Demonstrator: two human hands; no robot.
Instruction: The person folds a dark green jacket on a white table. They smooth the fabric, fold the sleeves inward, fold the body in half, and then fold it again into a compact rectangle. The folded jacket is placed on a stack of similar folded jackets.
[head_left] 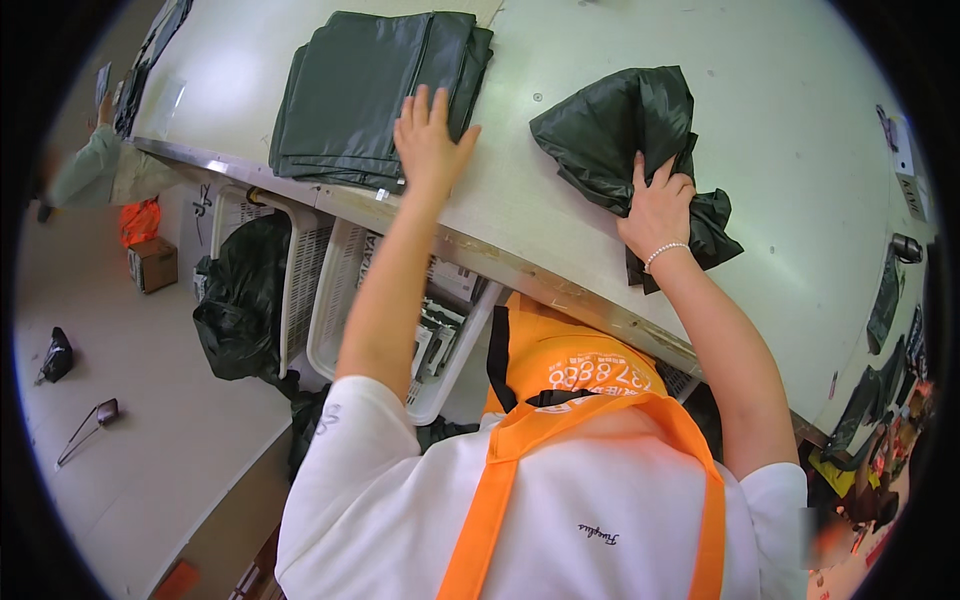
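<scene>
A stack of flat, glossy dark green sheets (pixel 350 95) lies on the table at upper left; I cannot tell whether they are bags or fabric pieces. My left hand (pixel 432 145) rests at the stack's right edge, fingers spread and holding nothing. To the right, a crumpled dark green sheet (pixel 625 110) of the same glossy kind sits on the tabletop, bunched into folds. My right hand (pixel 660 210), with a beaded bracelet at the wrist, has its fingers curled into those folds and grips them. A small white tag (pixel 383 195) shows at the stack's near edge.
The pale table (pixel 800 220) has a worn metal front edge. Below it stand white plastic baskets (pixel 330 310), one with a black bag (pixel 245 300) bulging out. A cardboard box (pixel 153 265) is on the floor at left. Another person's sleeve (pixel 85 170) shows at far left.
</scene>
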